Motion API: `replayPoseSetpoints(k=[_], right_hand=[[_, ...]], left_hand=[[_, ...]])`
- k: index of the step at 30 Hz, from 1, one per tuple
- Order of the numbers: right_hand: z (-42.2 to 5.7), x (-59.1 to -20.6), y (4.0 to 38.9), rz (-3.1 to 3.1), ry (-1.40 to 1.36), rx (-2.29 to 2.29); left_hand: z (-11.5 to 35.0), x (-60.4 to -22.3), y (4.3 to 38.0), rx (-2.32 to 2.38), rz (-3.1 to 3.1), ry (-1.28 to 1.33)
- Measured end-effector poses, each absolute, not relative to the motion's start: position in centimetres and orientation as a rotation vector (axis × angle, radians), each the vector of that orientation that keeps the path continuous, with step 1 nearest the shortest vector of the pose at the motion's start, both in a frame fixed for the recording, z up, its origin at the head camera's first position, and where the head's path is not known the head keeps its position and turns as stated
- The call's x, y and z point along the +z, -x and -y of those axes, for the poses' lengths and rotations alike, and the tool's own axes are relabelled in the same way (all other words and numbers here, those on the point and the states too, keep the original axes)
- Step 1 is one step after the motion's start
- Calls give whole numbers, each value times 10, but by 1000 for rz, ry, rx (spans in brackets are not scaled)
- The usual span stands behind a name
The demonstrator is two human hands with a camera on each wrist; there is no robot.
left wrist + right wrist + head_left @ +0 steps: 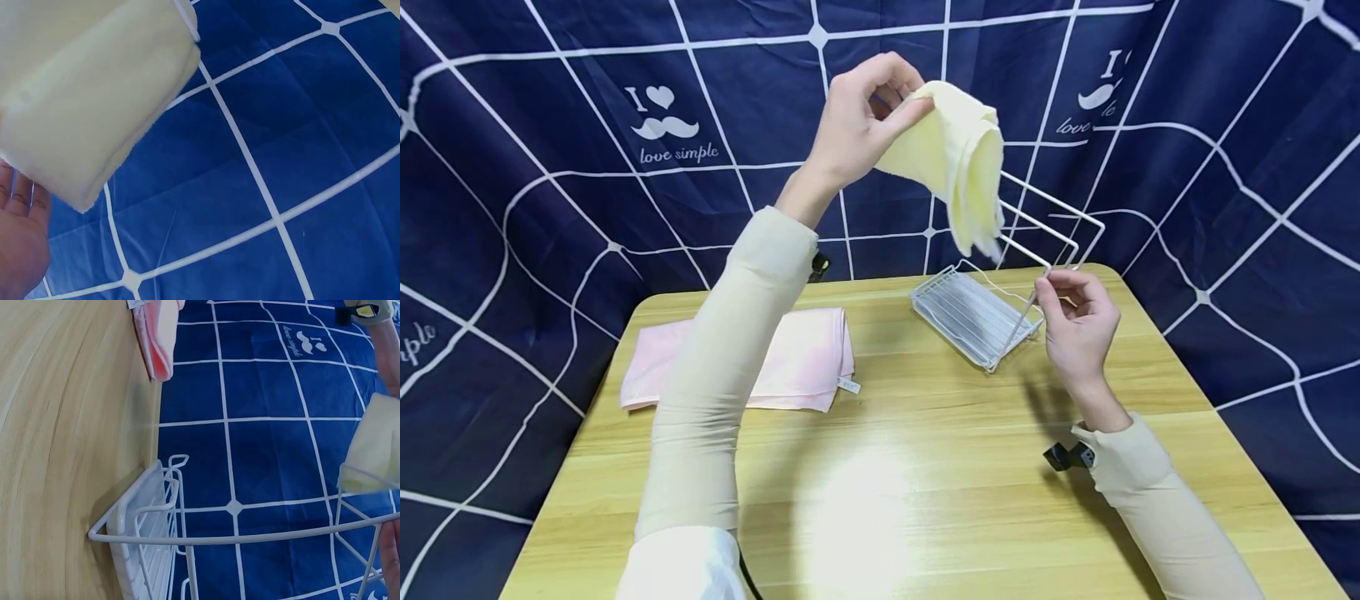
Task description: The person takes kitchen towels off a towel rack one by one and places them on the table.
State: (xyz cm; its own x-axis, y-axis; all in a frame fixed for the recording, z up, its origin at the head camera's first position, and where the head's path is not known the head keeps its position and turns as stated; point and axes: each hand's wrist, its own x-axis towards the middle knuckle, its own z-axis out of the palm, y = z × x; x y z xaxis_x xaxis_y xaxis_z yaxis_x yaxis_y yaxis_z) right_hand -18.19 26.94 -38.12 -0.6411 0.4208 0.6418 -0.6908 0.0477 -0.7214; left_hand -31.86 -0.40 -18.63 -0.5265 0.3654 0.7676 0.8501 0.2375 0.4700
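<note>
My left hand (pixel 859 125) pinches a folded pale yellow cloth (pixel 958 146) by its upper edge, thumb against fingers, high above the table. The cloth drapes downward, and its lower end overlaps the rods of a white wire rack (pixel 1052 197). In the left wrist view the cloth (pixel 94 100) shows layered edges beside the fingers. My right hand (pixel 1084 329) grips the rack's upright wire between thumb and fingers, below the top rods. The rack stands on the table with a white slatted tray (pixel 973 312) at its base; the right wrist view shows its long wire (pixel 250 539) close up.
A folded pink towel (pixel 801 358) with a white tag lies on the left of the wooden table (pixel 925 467), partly behind my left forearm. A dark blue curtain (pixel 760 100) with white lines surrounds the table's back and sides.
</note>
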Motion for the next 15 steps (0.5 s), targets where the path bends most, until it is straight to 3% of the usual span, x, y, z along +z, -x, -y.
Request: replayPoseSetpoints(k=[15], right_hand=[[-271,-383,183,1512,-268,1718]], left_hand=[[50,-185,292,-1129,2100,1048]])
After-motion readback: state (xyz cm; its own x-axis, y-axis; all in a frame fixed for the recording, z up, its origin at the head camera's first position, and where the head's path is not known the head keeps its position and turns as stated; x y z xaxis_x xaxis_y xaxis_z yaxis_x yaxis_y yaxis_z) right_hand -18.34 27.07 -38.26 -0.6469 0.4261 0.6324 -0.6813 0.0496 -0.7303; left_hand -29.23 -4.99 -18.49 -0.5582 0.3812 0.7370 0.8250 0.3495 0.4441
